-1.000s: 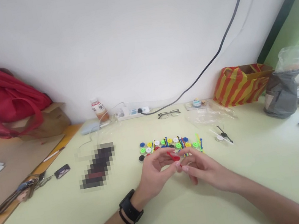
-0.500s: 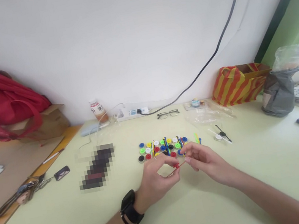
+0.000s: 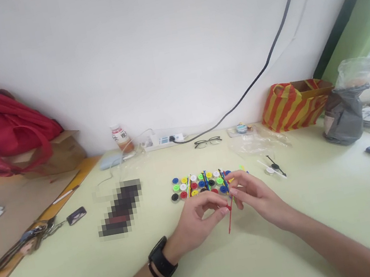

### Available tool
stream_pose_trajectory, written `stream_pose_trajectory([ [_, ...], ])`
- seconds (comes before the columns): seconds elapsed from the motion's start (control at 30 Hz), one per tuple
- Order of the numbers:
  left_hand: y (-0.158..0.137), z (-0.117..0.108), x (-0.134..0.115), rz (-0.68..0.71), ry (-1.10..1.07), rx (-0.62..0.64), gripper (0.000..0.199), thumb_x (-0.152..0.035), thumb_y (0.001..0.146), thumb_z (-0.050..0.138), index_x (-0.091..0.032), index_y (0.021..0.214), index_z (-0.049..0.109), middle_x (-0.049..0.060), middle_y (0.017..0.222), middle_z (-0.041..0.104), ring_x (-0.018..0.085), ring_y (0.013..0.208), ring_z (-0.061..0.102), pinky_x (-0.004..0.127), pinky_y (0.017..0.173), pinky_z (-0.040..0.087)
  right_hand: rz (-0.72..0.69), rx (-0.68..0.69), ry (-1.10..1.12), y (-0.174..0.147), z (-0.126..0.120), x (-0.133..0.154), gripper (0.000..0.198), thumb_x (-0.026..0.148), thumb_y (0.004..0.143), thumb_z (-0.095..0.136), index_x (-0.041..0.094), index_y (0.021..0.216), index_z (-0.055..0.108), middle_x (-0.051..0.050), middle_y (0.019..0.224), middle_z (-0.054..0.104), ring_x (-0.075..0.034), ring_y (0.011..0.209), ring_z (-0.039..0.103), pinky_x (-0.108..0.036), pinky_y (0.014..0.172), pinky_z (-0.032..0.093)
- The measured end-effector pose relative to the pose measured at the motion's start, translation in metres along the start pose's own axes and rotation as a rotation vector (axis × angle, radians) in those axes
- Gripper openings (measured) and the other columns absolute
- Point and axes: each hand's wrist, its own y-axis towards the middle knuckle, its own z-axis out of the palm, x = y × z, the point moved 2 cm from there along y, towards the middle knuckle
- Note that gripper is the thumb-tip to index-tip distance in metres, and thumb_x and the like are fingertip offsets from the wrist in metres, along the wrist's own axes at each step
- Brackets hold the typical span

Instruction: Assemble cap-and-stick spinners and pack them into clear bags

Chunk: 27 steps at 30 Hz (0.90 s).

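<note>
The left hand [image 3: 199, 219] is pinching the red hub [image 3: 229, 207], nearly closed; the right hand [image 3: 256, 194] is likewise pinching the red pointer [image 3: 231, 222] above the surface [image 3: 229, 269], seemingly for steadiness. Coloured discs [image 3: 201, 184] are lying beyond, apparently lined up for reach.

Plastic pointer [image 3: 230, 219], smooth tabletop [image 3: 215, 271]

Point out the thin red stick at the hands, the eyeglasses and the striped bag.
Thin red stick [image 3: 231, 217]: head view, on its shaft.
Eyeglasses [image 3: 208, 141]: head view, on the bridge.
Striped bag [image 3: 282, 109]: head view, on its striped side.
</note>
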Motion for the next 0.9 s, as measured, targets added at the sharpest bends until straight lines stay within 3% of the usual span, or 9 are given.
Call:
stream_pose_trajectory([
  [0.1, 0.003, -0.004, 0.005, -0.074, -0.075, -0.072, 0.018, -0.029, 0.088, 0.079, -0.016, 0.101, 0.076, 0.011, 0.103, 0.077, 0.021, 0.096, 0.073, 0.037, 0.093, 0.061, -0.107, -0.114, -0.171, -0.001, -0.002, -0.003, 0.035, 0.049, 0.101, 0.057, 0.029, 0.130, 0.055, -0.004, 0.103, 0.063, -0.017, 0.073, 0.060, -0.034, 0.070, 0.051],
  [0.27, 0.005, -0.008, 0.008, -0.132, -0.140, -0.169, 0.024, -0.031, 0.085, 0.083, -0.016, 0.102, 0.077, 0.010, 0.105, 0.079, 0.022, 0.099, 0.075, 0.037, 0.096, 0.061, -0.303, -0.170, -0.397, -0.008, 0.000, -0.005, 0.030, 0.038, 0.105, 0.050, 0.027, 0.131, 0.059, -0.002, 0.080, 0.060, -0.019, 0.068, 0.055, -0.035, 0.068, 0.048],
  [0.37, 0.006, -0.009, 0.007, -0.145, -0.163, -0.176, 0.023, -0.031, 0.083, 0.084, -0.016, 0.100, 0.078, 0.009, 0.103, 0.080, 0.022, 0.097, 0.075, 0.036, 0.094, 0.062, -0.345, -0.147, -0.360, -0.012, 0.003, -0.005, 0.038, 0.036, 0.104, 0.051, 0.029, 0.141, 0.050, -0.004, 0.097, 0.062, -0.018, 0.071, 0.056, -0.036, 0.071, 0.049],
  [0.43, 0.005, -0.009, 0.006, -0.145, -0.168, -0.177, 0.022, -0.030, 0.084, 0.084, -0.016, 0.099, 0.079, 0.009, 0.103, 0.080, 0.021, 0.096, 0.076, 0.034, 0.093, 0.062, -0.297, -0.090, -0.326, -0.012, 0.004, -0.005, 0.024, 0.040, 0.105, 0.048, 0.027, 0.115, 0.065, -0.005, 0.098, 0.062, -0.019, 0.073, 0.056, -0.036, 0.073, 0.048],
  [0.47, 0.005, -0.009, 0.006, -0.140, -0.167, -0.182, 0.021, -0.030, 0.084, 0.084, -0.016, 0.099, 0.079, 0.008, 0.102, 0.081, 0.021, 0.095, 0.076, 0.033, 0.093, 0.062, -0.258, -0.043, -0.308, -0.012, 0.004, -0.006, 0.034, 0.043, 0.107, 0.043, 0.025, 0.092, 0.067, -0.005, 0.089, 0.062, -0.018, 0.070, 0.055, -0.036, 0.071, 0.047],
  [0.5, 0.006, -0.009, 0.005, -0.133, -0.164, -0.190, 0.020, -0.030, 0.084, 0.084, -0.017, 0.098, 0.079, 0.008, 0.101, 0.081, 0.020, 0.094, 0.075, 0.032, 0.092, 0.062, -0.222, 0.006, -0.292, -0.011, 0.005, -0.006, 0.049, 0.045, 0.108, 0.037, 0.023, 0.070, 0.060, -0.004, 0.076, 0.058, -0.018, 0.066, 0.052, -0.035, 0.068, 0.045],
  [0.57, 0.006, -0.010, 0.004, -0.116, -0.154, -0.207, 0.019, -0.029, 0.084, 0.084, -0.017, 0.097, 0.079, 0.007, 0.100, 0.080, 0.019, 0.093, 0.075, 0.030, 0.090, 0.061, -0.183, 0.060, -0.276, -0.009, 0.005, -0.005, 0.060, 0.047, 0.109, 0.034, 0.022, 0.055, 0.043, -0.001, 0.060, 0.046, -0.017, 0.061, 0.047, -0.034, 0.064, 0.041],
  [0.73, 0.007, -0.009, 0.004, -0.118, -0.161, -0.201, 0.020, -0.030, 0.084, 0.084, -0.016, 0.097, 0.078, 0.007, 0.096, 0.078, 0.019, 0.088, 0.074, 0.030, 0.083, 0.062, -0.136, -0.040, -0.182, -0.007, 0.008, -0.001, 0.019, 0.042, 0.100, 0.060, 0.024, 0.097, 0.059, -0.002, 0.087, 0.062, -0.018, 0.076, 0.057, -0.032, 0.070, 0.047],
  [0.9, 0.005, -0.006, 0.007, -0.137, -0.161, -0.133, 0.020, -0.032, 0.090, 0.078, -0.015, 0.101, 0.075, 0.008, 0.095, 0.077, 0.019, 0.084, 0.074, 0.029, 0.077, 0.061, -0.122, -0.016, -0.117, -0.007, 0.013, -0.004, 0.023, 0.037, 0.099, 0.064, 0.027, 0.119, 0.058, -0.002, 0.092, 0.068, -0.019, 0.082, 0.066, -0.034, 0.077, 0.052],
])
